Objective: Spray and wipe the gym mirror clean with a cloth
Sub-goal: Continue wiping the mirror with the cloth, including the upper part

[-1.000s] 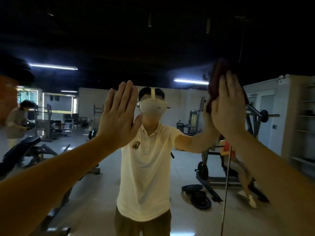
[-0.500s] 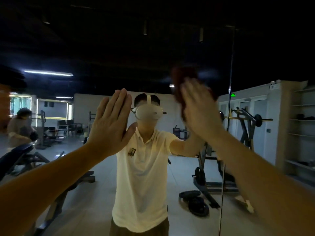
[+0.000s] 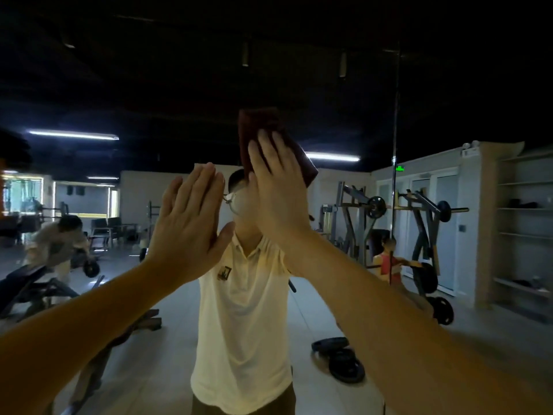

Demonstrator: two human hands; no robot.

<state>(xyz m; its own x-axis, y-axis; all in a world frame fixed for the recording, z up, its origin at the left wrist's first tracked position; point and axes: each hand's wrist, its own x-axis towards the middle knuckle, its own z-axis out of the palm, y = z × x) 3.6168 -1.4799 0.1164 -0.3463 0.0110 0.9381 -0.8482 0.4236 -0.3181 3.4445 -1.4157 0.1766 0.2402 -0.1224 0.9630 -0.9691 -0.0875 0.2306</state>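
Head view. Both forearms were raised toward the gym mirror (image 3: 329, 85), which filled the frame. The left hand (image 3: 191, 223) was spread flat with its palm turned to the glass, fingers straight and together, thumb out to the side, holding nothing; whether the palm actually touched the glass could not be told. The right hand (image 3: 278, 187) stood just beside it and higher, also flat, its straight fingers pressing a dark red-brown cloth (image 3: 263, 124) against the mirror. The cloth lay near the middle of the pane, left of the vertical seam (image 3: 396, 115); its top edge and right corner projected beyond the fingertips, and the rest was covered by the hand. Below the hands the glass reflected the wearer's pale polo shirt (image 3: 242, 319). The reflected room also showed a stack of weight plates (image 3: 341, 357) on the floor toward the mirror's lower right, a plate-loaded machine (image 3: 359, 217) right of the hands, open shelves (image 3: 523, 220) near the right edge, a bent-over person (image 3: 57, 238) beside a bench near the left edge, and ceiling strip lights (image 3: 73, 135)
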